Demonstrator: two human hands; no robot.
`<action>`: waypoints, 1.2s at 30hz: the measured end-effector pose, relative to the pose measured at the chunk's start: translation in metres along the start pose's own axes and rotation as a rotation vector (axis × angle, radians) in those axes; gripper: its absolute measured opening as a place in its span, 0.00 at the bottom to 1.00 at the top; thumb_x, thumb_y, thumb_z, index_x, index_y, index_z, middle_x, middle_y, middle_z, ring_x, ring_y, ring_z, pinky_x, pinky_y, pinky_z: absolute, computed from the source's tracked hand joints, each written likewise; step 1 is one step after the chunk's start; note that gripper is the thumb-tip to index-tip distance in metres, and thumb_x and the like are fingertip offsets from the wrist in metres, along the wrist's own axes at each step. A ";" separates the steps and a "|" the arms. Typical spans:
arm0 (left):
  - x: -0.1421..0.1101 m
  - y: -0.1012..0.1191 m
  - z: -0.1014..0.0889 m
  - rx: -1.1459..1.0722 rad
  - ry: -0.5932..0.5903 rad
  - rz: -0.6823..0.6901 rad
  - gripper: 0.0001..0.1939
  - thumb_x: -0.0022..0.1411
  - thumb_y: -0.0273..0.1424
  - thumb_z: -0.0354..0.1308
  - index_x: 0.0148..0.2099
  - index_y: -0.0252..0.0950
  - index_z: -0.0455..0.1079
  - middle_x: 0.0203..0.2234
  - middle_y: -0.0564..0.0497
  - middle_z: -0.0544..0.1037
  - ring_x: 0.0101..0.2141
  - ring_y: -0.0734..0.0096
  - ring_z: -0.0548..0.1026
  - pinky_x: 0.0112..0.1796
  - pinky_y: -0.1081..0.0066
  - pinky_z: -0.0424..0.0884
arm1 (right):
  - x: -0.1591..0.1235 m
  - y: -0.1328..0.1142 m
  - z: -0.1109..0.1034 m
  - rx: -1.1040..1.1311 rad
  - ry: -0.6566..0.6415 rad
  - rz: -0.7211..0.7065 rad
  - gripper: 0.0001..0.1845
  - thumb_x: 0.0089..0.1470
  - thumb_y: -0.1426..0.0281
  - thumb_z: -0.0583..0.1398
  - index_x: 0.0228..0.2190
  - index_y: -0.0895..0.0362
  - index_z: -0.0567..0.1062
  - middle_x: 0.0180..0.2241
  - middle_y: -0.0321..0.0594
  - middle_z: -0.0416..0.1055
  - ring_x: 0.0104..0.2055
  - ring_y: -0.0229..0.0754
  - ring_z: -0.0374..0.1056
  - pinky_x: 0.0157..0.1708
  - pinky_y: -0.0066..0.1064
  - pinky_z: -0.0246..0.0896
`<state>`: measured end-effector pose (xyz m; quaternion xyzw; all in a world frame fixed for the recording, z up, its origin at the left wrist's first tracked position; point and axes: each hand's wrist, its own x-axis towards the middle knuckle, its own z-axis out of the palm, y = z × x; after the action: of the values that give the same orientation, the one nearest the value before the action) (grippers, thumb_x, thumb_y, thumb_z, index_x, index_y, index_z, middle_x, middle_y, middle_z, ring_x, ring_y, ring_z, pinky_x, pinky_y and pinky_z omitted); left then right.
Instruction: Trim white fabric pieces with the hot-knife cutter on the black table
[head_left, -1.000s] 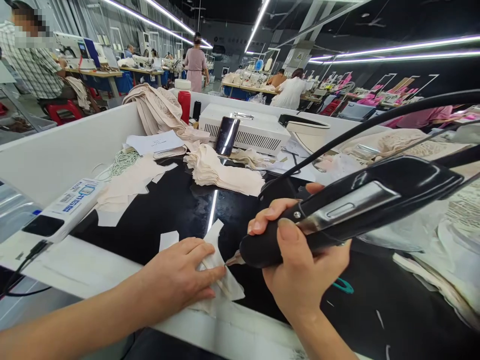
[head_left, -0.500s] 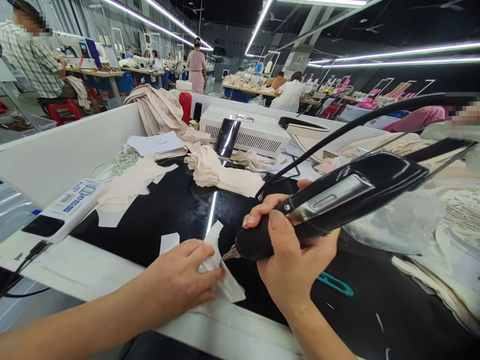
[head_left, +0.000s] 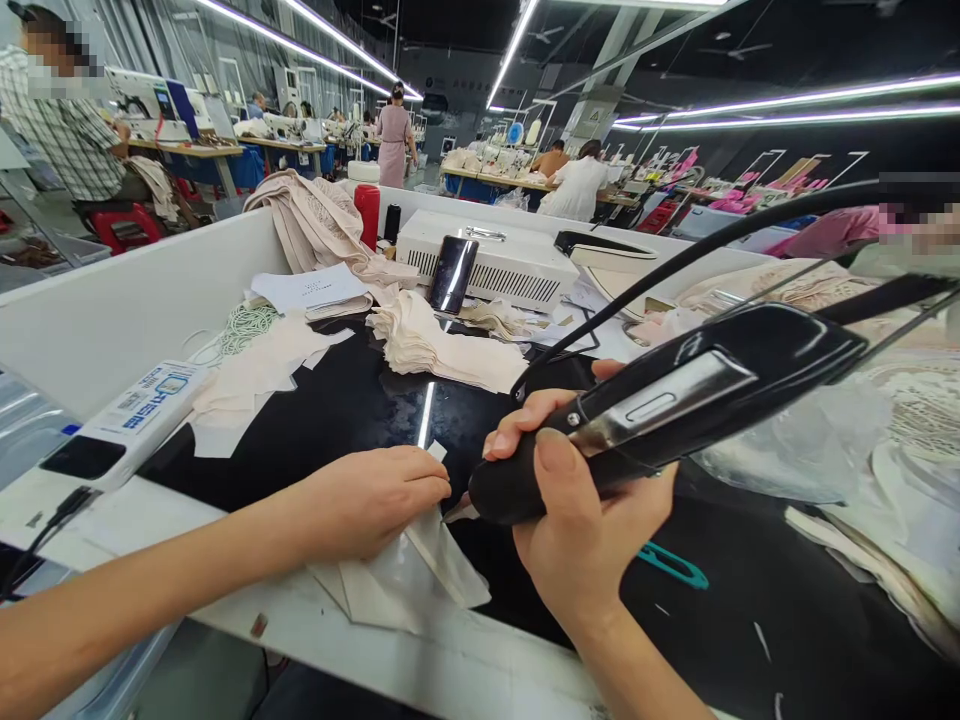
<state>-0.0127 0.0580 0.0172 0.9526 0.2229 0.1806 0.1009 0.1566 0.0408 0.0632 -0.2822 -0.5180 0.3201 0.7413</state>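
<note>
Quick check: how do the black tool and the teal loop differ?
The black tool is gripped in the right hand; the teal loop lies on the table. The black tool is bulky; the teal loop is thin and looks much smaller. Both are longer than wide.

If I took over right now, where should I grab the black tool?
Probably its thick rear, from the person's right: the black tool juts free there, while the right hand wraps its front and the metal tip points toward cloth.
</note>
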 end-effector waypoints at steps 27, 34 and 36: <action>-0.036 -0.004 -0.011 -0.114 -0.125 -0.077 0.25 0.63 0.16 0.49 0.58 0.40 0.67 0.55 0.47 0.71 0.52 0.64 0.73 0.52 0.68 0.71 | -0.005 -0.005 -0.001 0.030 -0.018 -0.031 0.21 0.54 0.70 0.68 0.48 0.51 0.70 0.31 0.34 0.70 0.23 0.38 0.69 0.24 0.33 0.68; -0.037 0.000 -0.010 -0.094 -0.088 -0.062 0.23 0.65 0.17 0.48 0.57 0.39 0.68 0.55 0.46 0.72 0.54 0.64 0.71 0.55 0.68 0.68 | 0.004 -0.007 0.005 0.030 0.030 0.003 0.23 0.50 0.72 0.67 0.47 0.52 0.68 0.29 0.31 0.71 0.23 0.38 0.68 0.24 0.33 0.68; -0.036 0.000 -0.010 -0.081 -0.087 -0.061 0.22 0.65 0.17 0.47 0.57 0.39 0.68 0.54 0.46 0.72 0.53 0.64 0.71 0.55 0.67 0.68 | 0.008 -0.005 0.009 0.041 0.053 0.006 0.23 0.49 0.73 0.67 0.46 0.52 0.68 0.28 0.30 0.71 0.22 0.38 0.67 0.24 0.32 0.67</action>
<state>-0.0467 0.0419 0.0157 0.9475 0.2398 0.1448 0.1541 0.1512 0.0439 0.0744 -0.2769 -0.4908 0.3253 0.7594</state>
